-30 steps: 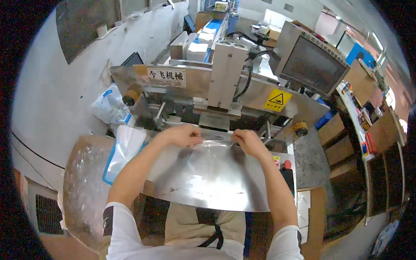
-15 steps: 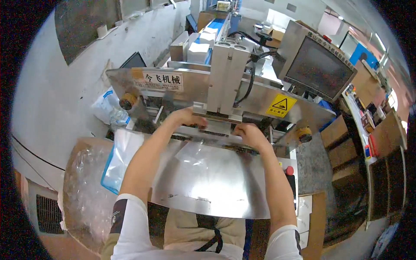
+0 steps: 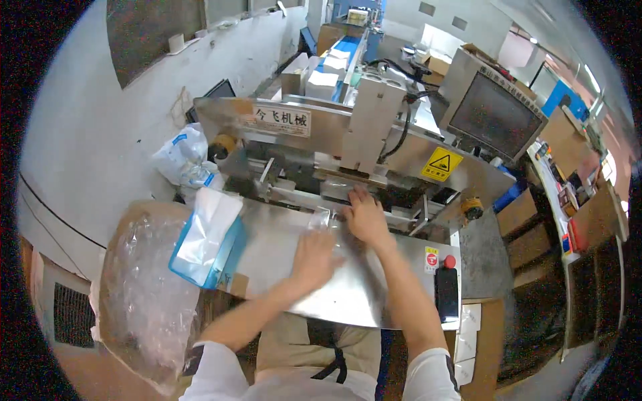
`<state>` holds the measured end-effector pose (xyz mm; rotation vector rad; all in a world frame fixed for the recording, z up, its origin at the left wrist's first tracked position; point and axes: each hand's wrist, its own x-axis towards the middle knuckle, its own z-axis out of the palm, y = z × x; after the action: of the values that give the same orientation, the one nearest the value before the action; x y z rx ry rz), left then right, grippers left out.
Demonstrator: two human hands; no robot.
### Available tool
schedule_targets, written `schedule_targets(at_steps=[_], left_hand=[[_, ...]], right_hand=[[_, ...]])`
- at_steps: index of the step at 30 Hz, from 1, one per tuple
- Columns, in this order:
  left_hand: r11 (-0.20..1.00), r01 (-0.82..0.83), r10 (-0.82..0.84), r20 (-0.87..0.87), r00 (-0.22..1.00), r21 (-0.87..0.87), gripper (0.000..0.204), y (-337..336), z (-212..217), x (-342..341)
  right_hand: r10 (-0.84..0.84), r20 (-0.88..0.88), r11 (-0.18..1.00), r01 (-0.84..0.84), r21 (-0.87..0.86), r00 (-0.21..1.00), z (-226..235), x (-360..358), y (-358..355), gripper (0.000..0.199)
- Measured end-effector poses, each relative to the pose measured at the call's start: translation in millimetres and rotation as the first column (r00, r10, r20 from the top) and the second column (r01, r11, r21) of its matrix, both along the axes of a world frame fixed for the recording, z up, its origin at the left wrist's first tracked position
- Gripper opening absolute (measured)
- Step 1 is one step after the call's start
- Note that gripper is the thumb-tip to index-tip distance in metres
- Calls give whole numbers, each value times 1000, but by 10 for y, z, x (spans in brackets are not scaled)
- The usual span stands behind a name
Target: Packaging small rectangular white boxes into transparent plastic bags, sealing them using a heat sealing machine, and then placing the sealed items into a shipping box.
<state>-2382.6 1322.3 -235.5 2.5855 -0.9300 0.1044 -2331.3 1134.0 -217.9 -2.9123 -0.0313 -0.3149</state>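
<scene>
My left hand is over the metal work plate, blurred by motion. Just beyond its fingertips lies a small piece of clear plastic; whether the hand grips it I cannot tell. My right hand reaches to the machine's front slot, fingers stretched forward and apart under the upright metal housing. Those fingertips touch or nearly touch a clear film-like item at the slot. Left of the plate stands a blue-sided box with a stack of clear plastic bags.
A large carton lined with clear plastic sits at left. A red button is at the plate's right edge. A monitor stands behind right. Beyond the machine runs a blue conveyor with white boxes. Cardboard cartons stand at right.
My left hand has come back from the slot to the middle of the plate. My right hand has shifted left along the slot. The view has turned slightly.
</scene>
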Motion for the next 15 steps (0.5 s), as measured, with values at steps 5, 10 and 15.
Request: schedule_targets(at_steps=[5,10,15], left_hand=[[996,17,-12,45,999,-93,73,282,-278,-799],[989,8,8,114,993,-145,64,274,-228,-817],[987,-5,23,105,994,-162,64,308,-265,-840]], right_hand=[[-29,68,998,26,52,997,-56,90,53,59],[10,59,1000,-11,15,998,-50,117,74,64],[-19,-71,1000,18,-25,997,64,34,320,66]])
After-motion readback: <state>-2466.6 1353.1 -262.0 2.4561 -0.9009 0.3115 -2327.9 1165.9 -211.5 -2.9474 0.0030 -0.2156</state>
